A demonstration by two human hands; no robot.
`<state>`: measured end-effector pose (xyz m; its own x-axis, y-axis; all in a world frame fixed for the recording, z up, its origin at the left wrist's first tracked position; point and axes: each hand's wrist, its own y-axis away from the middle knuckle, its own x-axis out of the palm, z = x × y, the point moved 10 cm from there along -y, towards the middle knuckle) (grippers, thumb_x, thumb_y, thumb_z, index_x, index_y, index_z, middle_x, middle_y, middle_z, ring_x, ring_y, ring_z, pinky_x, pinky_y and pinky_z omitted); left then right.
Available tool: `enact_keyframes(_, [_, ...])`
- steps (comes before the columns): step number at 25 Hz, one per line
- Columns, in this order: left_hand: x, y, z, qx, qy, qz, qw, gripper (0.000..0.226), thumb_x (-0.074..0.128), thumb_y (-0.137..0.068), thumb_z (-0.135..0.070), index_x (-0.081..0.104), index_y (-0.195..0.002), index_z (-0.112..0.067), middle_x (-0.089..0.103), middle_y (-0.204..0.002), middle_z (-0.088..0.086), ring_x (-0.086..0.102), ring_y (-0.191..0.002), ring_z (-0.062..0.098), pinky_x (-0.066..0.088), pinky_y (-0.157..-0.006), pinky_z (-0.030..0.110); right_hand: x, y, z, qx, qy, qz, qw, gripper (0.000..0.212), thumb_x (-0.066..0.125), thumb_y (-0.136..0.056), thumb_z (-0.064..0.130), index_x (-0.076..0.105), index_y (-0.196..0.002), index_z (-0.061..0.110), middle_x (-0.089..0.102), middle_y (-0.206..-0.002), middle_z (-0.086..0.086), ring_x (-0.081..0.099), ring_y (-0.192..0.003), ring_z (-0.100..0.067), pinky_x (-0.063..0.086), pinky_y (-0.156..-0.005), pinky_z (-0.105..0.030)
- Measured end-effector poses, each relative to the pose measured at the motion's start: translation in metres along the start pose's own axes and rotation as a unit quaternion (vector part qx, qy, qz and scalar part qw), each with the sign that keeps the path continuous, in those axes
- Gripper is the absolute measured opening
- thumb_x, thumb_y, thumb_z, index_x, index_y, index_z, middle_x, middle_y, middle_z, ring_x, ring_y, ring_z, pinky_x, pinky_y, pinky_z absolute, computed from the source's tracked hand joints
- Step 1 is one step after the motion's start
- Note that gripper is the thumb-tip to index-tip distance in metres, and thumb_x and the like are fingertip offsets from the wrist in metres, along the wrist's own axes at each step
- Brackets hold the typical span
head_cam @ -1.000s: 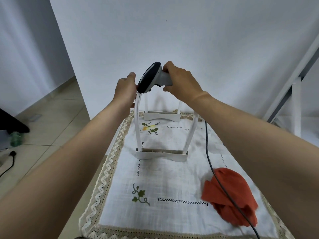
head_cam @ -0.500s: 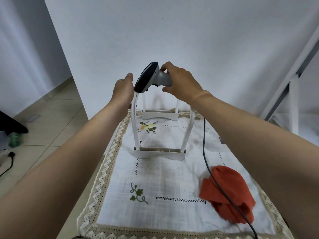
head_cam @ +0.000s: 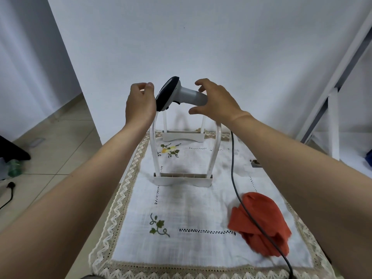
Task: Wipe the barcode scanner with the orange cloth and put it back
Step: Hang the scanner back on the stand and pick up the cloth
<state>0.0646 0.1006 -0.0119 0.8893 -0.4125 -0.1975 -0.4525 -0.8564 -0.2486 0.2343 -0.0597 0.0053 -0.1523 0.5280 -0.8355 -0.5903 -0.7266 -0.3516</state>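
Observation:
The barcode scanner (head_cam: pixel 187 95), grey-handled with a dark head, lies across the top of a white wire rack (head_cam: pixel 182 179). Its head points left. My right hand (head_cam: pixel 219 101) hovers around the handle with fingers spread, thumb below and fingers above, not gripping. Beside the scanner head is my left hand (head_cam: pixel 140 103), with its fingers curled and nothing seen in them. The scanner's black cable (head_cam: pixel 233 158) hangs down and runs over the orange cloth (head_cam: pixel 261 218), which lies crumpled at the table's near right.
An embroidered white tablecloth (head_cam: pixel 191 208) with a lace border covers the table. A white wall stands right behind the rack. A white shelf frame (head_cam: pixel 332 109) is at the right. On the tiled floor at left are a plug (head_cam: pixel 10 186) and a green bottle (head_cam: pixel 14 170).
My right hand has opened and let go of the scanner handle. My left hand has come off the rack's top and lifted slightly. The scanner now rests on the rack.

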Motion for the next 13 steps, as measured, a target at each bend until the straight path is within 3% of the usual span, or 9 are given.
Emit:
enact_keyframes(4, [0.006,0.025,-0.048,0.093,-0.004,-0.017,0.996,0.032,0.043,-0.103,-0.032,0.058,-0.129,-0.019,0.06,-0.118,-0.014,0.056,-0.098,0.003,0.043,-0.074,0.011,-0.032,0.025,-0.026,0.034,-0.072,-0.074,0.994,0.062,0.068,-0.096,0.051,0.046,-0.148,0.024,0.056,-0.144,0.005,0.048,-0.135,-0.021,0.043,-0.099,-0.032])
enact_keyframes(7, [0.031,0.052,-0.063,0.133,0.016,0.011,0.991,0.031,0.045,-0.101,-0.031,0.063,-0.123,-0.02,0.065,-0.117,-0.012,0.061,-0.107,0.009,0.05,-0.087,0.026,-0.042,0.05,-0.044,0.046,-0.077,-0.098,0.991,0.045,0.055,-0.105,0.045,0.051,-0.144,0.022,0.057,-0.142,0.003,0.046,-0.136,-0.023,0.043,-0.099,-0.034])
enact_keyframes(10, [0.059,0.087,-0.069,0.181,0.033,0.033,0.982,0.028,0.048,-0.1,-0.027,0.067,-0.117,-0.017,0.068,-0.113,-0.008,0.062,-0.106,0.006,0.047,-0.093,0.022,-0.043,0.076,-0.066,0.065,-0.057,-0.099,0.991,0.033,0.047,-0.108,0.035,0.056,-0.137,0.022,0.06,-0.137,0.0,0.055,-0.124,-0.026,0.048,-0.1,-0.043])
enact_keyframes(13, [0.102,0.122,-0.054,0.152,0.019,0.097,0.984,0.021,0.051,-0.1,-0.026,0.069,-0.108,-0.022,0.07,-0.111,-0.006,0.062,-0.102,0.006,0.048,-0.091,0.023,-0.033,0.105,-0.096,0.094,-0.024,-0.034,0.995,0.017,0.051,-0.104,0.029,0.063,-0.115,0.025,0.069,-0.112,0.004,0.065,-0.102,-0.025,0.054,-0.09,-0.041])
